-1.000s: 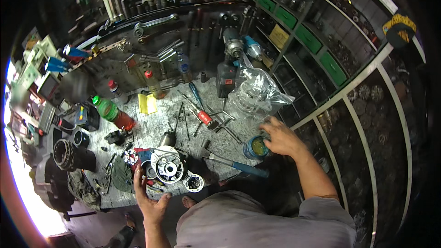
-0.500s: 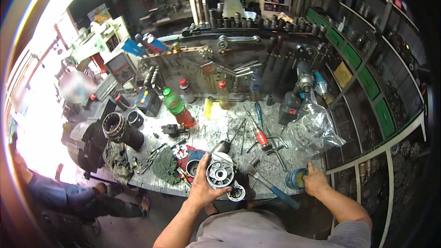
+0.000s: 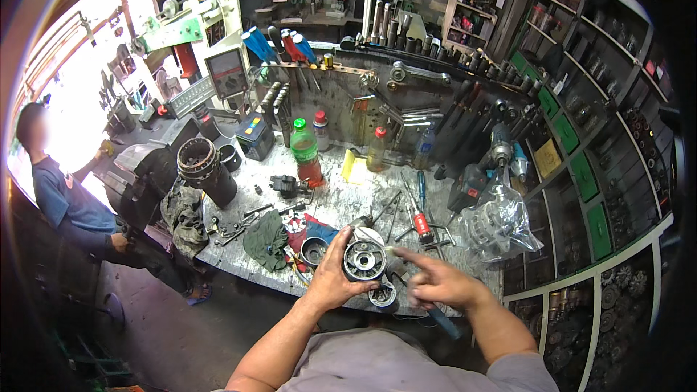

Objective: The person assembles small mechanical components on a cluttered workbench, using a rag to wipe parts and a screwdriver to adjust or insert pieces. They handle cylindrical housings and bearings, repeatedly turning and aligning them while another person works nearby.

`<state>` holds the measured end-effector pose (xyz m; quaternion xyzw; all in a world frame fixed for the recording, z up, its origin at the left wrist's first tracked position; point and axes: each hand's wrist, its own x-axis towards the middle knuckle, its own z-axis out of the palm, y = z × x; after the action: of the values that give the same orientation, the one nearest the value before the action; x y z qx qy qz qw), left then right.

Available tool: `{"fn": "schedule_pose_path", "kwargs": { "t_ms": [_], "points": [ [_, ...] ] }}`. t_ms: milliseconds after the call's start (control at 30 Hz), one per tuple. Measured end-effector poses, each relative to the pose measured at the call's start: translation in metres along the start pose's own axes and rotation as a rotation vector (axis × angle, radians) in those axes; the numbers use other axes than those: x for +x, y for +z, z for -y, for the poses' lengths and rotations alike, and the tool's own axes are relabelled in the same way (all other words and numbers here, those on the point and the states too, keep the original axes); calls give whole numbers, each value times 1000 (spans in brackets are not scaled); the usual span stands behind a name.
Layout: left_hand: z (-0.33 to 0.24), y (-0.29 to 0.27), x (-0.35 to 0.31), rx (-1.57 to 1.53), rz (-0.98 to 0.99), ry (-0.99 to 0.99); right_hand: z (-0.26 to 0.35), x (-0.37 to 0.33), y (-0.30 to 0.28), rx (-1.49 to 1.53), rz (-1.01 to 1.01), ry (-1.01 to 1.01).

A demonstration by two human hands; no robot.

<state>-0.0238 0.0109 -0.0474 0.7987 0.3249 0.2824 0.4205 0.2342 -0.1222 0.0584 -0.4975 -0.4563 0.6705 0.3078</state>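
My left hand is closed around a round metal motor housing, its open face with a central bearing turned up toward me. Right of it, my right hand points its index finger at the housing's rim, the other fingers partly curled. A pale dab, apparently grease, shows on that fingertip, which is close to the housing; whether they touch I cannot tell. Just below the housing is a smaller round metal part. Under my right hand lies a hammer with a blue handle, its head partly hidden.
On the bench lie a green rag, a metal cup, a red screwdriver and T-handle wrenches. Bottles stand farther back. A bagged part is at the right. Another person stands at the left.
My right hand has moved left from the blue tub of grease to beside the housing, its index finger now extended. The left hand still holds the housing. The person at the left now stands more upright.
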Motion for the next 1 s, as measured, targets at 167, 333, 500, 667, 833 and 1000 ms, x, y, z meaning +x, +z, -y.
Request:
{"fn": "schedule_pose_path", "kwargs": {
  "t_ms": [167,333,500,667,833,1000],
  "points": [
    [2,0,-1,-17,-12,11,12,54,15,-476,-15,-9],
    [5,-1,-3,7,-35,78,25,60,32,-1012,-132,-60],
    [1,-3,-3,19,-15,23,33,52,49,-1510,-212,111],
    [15,-21,-19,28,-20,101,47,39,45,-1512,-372,-107],
    [98,-74,-38,222,-455,-53,68,20,56,-1202,-707,-228],
    [204,-92,-24,560,-244,-330,50,32,118,-807,-439,-397]
  ]
}}
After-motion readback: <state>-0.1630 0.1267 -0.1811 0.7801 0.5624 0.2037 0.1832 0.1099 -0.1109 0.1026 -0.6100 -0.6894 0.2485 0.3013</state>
